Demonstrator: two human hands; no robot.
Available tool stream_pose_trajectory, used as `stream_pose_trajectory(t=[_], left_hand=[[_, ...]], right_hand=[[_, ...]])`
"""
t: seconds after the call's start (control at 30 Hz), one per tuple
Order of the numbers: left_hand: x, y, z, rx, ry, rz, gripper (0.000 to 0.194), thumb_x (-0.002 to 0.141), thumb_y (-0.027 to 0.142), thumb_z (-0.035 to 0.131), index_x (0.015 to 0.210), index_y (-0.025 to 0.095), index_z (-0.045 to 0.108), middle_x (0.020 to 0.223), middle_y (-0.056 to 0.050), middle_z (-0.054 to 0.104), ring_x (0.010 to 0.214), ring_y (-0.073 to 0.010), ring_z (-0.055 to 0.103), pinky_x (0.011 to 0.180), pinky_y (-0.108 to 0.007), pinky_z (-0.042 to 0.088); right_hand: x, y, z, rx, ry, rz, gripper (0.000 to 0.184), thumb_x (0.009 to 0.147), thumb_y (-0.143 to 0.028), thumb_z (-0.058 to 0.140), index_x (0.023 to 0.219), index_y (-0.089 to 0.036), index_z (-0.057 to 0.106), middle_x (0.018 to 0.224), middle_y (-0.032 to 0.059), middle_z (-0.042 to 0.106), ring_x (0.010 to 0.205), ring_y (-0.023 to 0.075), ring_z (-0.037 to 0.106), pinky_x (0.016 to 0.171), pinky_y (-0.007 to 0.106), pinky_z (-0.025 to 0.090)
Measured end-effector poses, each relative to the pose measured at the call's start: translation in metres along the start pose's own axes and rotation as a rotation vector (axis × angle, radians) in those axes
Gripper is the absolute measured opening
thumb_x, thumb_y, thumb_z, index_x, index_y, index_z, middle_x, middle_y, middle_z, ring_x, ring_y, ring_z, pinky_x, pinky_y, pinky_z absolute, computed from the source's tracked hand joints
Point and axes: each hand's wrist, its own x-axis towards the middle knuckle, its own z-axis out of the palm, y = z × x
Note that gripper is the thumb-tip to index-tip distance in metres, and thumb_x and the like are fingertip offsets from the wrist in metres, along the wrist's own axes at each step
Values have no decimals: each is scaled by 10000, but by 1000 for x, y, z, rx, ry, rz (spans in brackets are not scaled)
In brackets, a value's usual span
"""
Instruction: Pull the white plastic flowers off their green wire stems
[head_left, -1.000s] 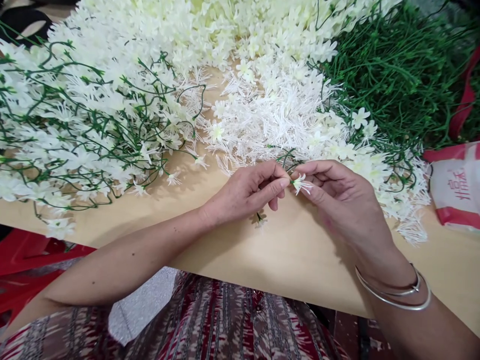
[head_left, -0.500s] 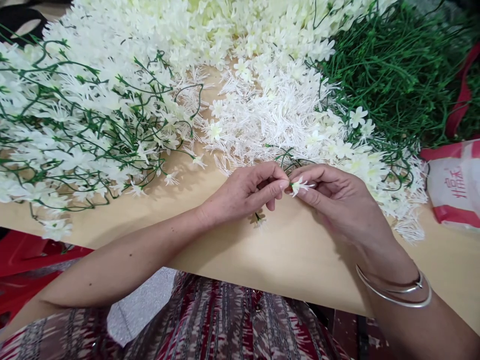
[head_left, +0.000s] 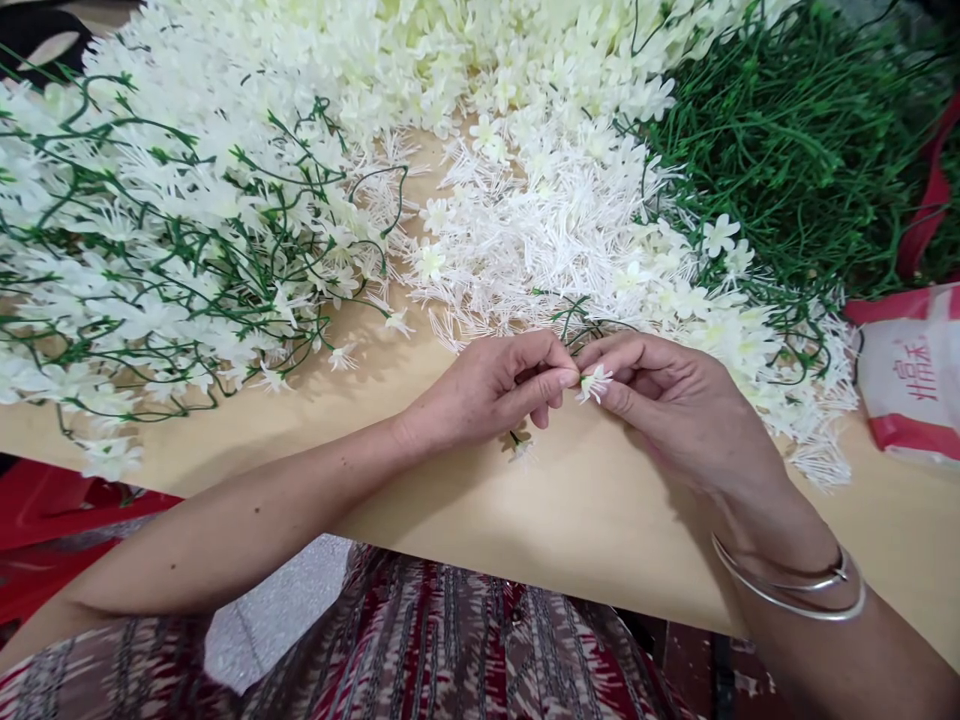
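Observation:
My left hand and my right hand meet fingertip to fingertip above the tan table. Between them sits a small white artificial flower, pinched by my right thumb and forefinger. My left thumb and forefinger are pinched closed right against it, on a thin green stem that is mostly hidden. A tiny flower piece lies on the table under my left hand. Two silver bangles circle my right wrist.
A heap of loose white flower heads lies just beyond my hands. Finished sprays with green stems spread at the left. A pile of bare green stems sits at the back right, with a red and white bag beside it.
My hands have stayed in place. The white flower has turned slightly in my right fingers and sits closer against my left fingertips.

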Motion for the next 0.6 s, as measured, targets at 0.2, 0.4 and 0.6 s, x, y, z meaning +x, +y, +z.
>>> stream_pose_trajectory(t=[0.2,0.4,0.6], left_hand=[[0,-1,0,37,-5,36,153,1007,231,584,881,151,616,685,22,642,607,-67,664,598,-162,492],[1,-6,3,32,23,49,167,1008,236,581,863,159,606,703,20,644,622,-69,665,616,-172,506],[0,24,-9,237,207,240,241,1035,390,587,933,182,651,754,10,650,589,-69,584,540,-204,458]], right_hand=[[1,1,-3,-48,-10,-1,118,833,-281,818,775,-259,717,920,18,750,889,174,705,801,322,574],[2,7,0,-40,26,-54,158,856,-368,809,792,-263,710,885,14,741,851,174,697,776,331,579],[-6,-2,3,-129,67,-115,131,920,-347,751,1023,-279,707,928,1,750,824,159,699,744,312,569]])
